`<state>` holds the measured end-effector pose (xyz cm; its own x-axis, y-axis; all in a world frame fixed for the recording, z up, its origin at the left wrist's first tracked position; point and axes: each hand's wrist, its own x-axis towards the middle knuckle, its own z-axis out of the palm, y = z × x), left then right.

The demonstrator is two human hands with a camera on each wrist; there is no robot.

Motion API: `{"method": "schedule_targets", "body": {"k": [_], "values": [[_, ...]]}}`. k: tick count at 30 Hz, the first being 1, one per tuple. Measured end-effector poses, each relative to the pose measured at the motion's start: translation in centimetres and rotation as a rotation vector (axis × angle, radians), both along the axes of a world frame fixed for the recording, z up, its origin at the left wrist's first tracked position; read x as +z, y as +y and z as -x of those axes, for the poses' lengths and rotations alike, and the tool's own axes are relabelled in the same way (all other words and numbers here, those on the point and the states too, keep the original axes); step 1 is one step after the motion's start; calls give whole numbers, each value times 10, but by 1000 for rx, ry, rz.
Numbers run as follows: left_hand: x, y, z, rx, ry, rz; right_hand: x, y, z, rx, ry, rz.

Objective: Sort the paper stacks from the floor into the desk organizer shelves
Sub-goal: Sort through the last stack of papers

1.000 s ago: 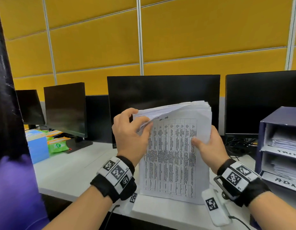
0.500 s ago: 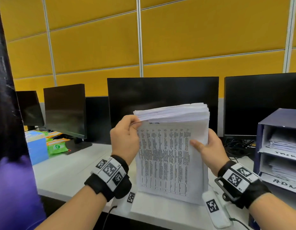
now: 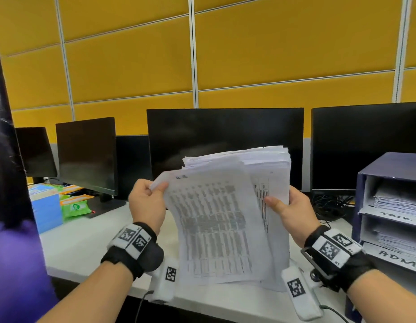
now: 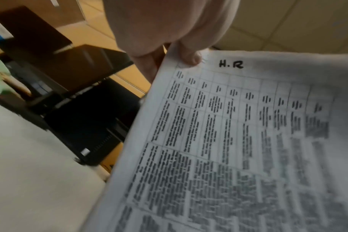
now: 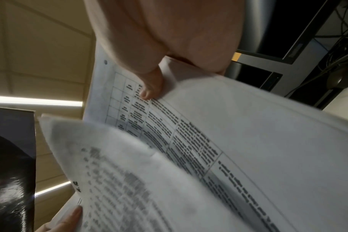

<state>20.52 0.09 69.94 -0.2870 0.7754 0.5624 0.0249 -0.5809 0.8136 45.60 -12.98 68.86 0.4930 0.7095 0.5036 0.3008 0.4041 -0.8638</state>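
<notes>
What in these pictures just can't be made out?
- Table text on the pulled sheet: motion-blurred in every view; only the handwritten "H.R" reads.
- Lower organizer label: cut off by the head view's right edge after "ADMI".
- Upper organizer label: too faint and slanted.
- Right hand fingers: hidden behind the paper stack.
- Any HR shelf: outside the frame.

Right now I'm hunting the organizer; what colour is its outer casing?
Dark navy blue, the desk organizer at the right in the head view.

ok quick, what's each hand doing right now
Left hand: pinches the top sheet by its corner.
Right hand: grips the paper stack.
</notes>
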Motion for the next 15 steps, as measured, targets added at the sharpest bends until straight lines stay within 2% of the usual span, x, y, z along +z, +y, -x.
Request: {"method": "schedule_targets", "body": {"k": [3,7,12,15], "values": [[3,16,27,193,79,16,1,2,0,-40,17,4],[10,31,61,356,227,46,1,5,3,-102,28,6],[23,29,89,493,164,110,2,3,11,-146,28,23],[27,22,96,505,136,97,4,-2,11,-154,42,27]]}}
